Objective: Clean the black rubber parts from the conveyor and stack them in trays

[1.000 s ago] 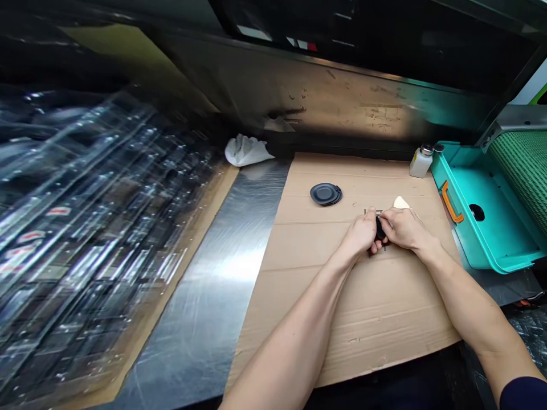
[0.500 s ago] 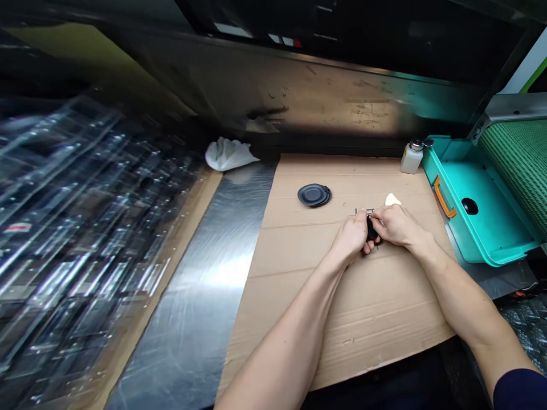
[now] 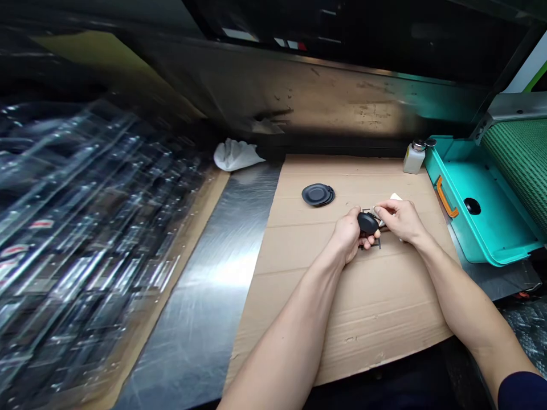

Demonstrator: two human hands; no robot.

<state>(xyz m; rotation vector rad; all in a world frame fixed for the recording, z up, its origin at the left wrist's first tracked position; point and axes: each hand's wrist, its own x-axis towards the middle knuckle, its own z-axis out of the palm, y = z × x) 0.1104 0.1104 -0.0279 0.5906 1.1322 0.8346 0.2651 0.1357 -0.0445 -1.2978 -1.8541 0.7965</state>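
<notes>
My left hand (image 3: 349, 232) is closed around a small black oval plastic piece (image 3: 368, 223), its smooth face turned up. Just right of it is my right hand (image 3: 400, 219), thumb and forefinger pinched close to the piece's edge. What the pinch holds, if anything, is too small to make out. Part of a white object (image 3: 396, 197) shows behind the right hand; its kind is hidden. To the left, farther back, several similar black oval pieces (image 3: 317, 195) lie stacked on the cardboard sheet (image 3: 299, 290).
At the back right a bottle with a metal top (image 3: 414, 158) stands beside a turquoise bin (image 3: 498, 210), with one black piece (image 3: 472, 206) inside. Crumpled white paper (image 3: 237, 155) lies on the metal table (image 3: 205, 273). Clear plastic-wrapped parts (image 3: 85, 250) fill the left. A green conveyor belt (image 3: 519, 154) runs at right.
My right hand has drawn slightly right, away from the black piece. The left hand has tilted the piece so that its oval face shows more. The view has shifted a little.
</notes>
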